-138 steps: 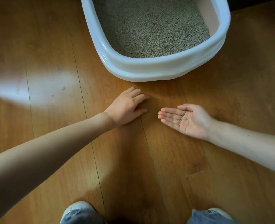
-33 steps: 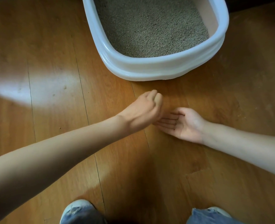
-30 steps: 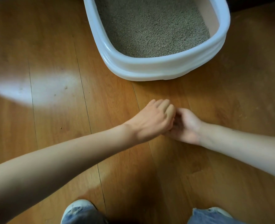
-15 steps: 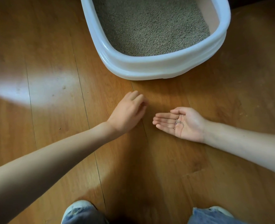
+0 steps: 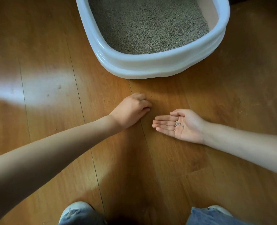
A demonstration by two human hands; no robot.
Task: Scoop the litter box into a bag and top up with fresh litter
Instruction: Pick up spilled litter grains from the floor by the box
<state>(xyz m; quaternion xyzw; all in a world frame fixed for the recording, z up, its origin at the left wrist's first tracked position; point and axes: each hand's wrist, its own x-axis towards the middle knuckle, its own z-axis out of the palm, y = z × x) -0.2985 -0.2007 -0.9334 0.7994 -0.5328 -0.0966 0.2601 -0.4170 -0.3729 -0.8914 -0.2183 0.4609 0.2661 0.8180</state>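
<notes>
Litter box (image 5: 150,65): a white plastic tray with a thick rolled rim, standing on the wooden floor (image 5: 53,62) at the top of the view, its far end cut off by the frame.
Litter (image 5: 147,25): grey-brown granules lying fairly level inside the box, with a strip of bare inner wall showing on the right side.
Left hand (image 5: 131,109): palm down on the floor just in front of the box, fingers curled under with the tips against the boards; I cannot tell whether anything is pinched beneath them.
Right hand (image 5: 181,125): lying back-down near the floor, palm up, fingers straight and pressed side by side, thumb relaxed.
Spilled granules (image 5: 178,124): a small cluster resting in the hollow of the right palm.
Loose grain (image 5: 151,95): one dark speck on the floor just past the left hand's fingers, between hand and box.
Hands to each other: near, not touching, a bare strip of floor between them.
Shoes (image 5: 76,210): pale toes and frayed blue jean hems at the bottom edge.
Light: a bright patch of glare across the boards on the left.
</notes>
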